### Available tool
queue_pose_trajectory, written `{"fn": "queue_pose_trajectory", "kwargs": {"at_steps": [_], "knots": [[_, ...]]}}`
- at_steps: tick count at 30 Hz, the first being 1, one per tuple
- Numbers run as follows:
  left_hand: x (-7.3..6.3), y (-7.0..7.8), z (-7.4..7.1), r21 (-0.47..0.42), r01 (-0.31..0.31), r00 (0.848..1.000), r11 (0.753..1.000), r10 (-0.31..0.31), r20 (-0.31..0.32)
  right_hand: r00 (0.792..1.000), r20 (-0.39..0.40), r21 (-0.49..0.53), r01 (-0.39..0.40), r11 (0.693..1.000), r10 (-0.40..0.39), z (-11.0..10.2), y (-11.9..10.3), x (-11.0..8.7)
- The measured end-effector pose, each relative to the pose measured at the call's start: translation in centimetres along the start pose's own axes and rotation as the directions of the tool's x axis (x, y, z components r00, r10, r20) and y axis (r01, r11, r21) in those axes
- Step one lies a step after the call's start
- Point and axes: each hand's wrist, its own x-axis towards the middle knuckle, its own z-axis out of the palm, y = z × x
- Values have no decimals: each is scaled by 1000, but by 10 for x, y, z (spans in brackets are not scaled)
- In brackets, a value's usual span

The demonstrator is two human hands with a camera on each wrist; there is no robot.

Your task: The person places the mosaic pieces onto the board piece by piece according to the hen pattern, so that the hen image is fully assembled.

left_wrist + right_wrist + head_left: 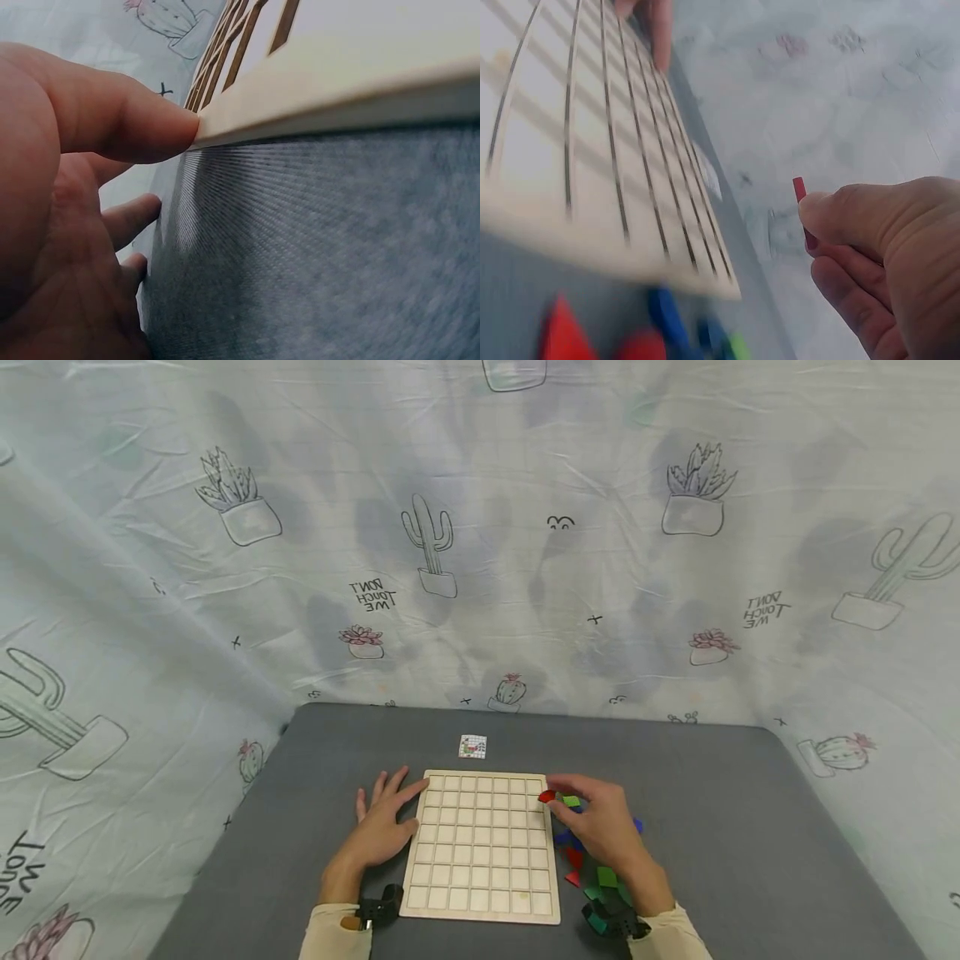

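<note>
A pale wooden board (480, 838) with a grid of square recesses lies on the table between the two hands. My left hand (381, 832) rests at its left side, fingers spread, thumb and index fingertip at the frame's edge; the left wrist view shows the thumb (142, 124) against the rim (300, 112). Above the board's upper right part, my right hand (603, 820) pinches a small flat red piece (547, 796) between thumb and fingers. The right wrist view shows this red piece (800, 187) edge-on, partly hidden by the thumb.
Right of the board lie loose coloured pieces: red ones (573, 858), blue ones (564, 837) and green ones (607, 877), partly hidden under the right hand and wrist. A small printed card (472, 746) lies beyond the board. Patterned cloth (480, 527) hangs behind the grey table (247, 877).
</note>
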Motion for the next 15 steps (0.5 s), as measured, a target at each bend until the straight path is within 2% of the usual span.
{"fn": "queue_pose_trajectory", "kwargs": {"at_steps": [8,15], "knots": [[0,0,-1,-5,2,1000,1000,-2,-6,995,83,60,51,997,-55,38,-28,27],[0,0,0,-2,-7,1000,1000,7,-8,979,195,121,40,992,-64,72,-41,45]]}}
